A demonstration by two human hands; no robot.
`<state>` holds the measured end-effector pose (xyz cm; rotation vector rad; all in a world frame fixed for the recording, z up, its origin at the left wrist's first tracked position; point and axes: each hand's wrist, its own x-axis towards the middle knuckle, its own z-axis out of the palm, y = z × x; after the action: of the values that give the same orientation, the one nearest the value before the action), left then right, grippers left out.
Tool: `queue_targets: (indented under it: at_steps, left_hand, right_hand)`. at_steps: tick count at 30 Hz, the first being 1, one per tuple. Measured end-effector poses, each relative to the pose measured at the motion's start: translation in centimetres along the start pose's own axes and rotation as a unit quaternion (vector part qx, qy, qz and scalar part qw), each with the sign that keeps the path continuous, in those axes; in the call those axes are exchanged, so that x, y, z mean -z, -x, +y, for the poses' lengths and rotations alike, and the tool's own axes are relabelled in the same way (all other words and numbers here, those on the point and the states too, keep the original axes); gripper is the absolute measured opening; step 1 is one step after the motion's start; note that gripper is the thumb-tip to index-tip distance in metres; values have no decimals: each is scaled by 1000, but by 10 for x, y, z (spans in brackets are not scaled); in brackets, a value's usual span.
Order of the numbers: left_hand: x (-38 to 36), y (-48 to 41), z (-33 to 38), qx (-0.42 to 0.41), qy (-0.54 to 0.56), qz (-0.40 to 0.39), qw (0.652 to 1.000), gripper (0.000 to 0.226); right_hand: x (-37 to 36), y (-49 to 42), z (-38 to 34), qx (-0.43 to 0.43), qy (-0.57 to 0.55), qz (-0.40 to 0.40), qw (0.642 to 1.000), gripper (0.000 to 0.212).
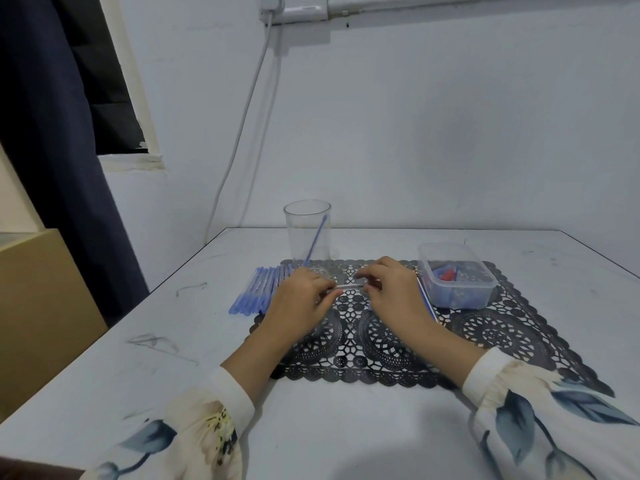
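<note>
Pen (348,287): thin, clear-ish barrel, lying level just above black lace mat (485,327), mid table (138,341). Left grip (304,296) pinches one end, right grip (391,289) the other, fingers curled round. Blue pens (259,289) in a row nr left.

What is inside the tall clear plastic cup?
One thin blue pen leans inside the tall clear plastic cup. The cup's base is partly covered by the left hand, so anything lying there cannot be seen.

One head-worn wide-angle camera is used, pitched forward and down across the table (114,341) toward the wall (450,133); the left hand (301,301) and right hand (393,292) are framed close.
</note>
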<state>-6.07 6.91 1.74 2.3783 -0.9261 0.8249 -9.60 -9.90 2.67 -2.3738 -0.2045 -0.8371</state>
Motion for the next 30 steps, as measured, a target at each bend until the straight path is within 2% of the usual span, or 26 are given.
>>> queue_targets:
  at_steps: [12, 24, 26, 30]
  left_hand:
    - [-2, 1, 4, -25, -8, -4, 1000, 19]
    - [-2, 1, -2, 22, 10, -24, 999, 27]
    - [-2, 1, -4, 34, 9, -27, 999, 28]
    - [-2, 2, -8, 51, 4, -32, 998, 28]
  right_hand:
    - [-3, 4, -6, 4, -18, -5, 1000, 37]
    - [12, -8, -2, -37, -6, -22, 999, 31]
    - [13, -10, 3, -51, 18, -43, 998, 29]
    - [14, -10, 11, -80, 47, -151, 984, 22]
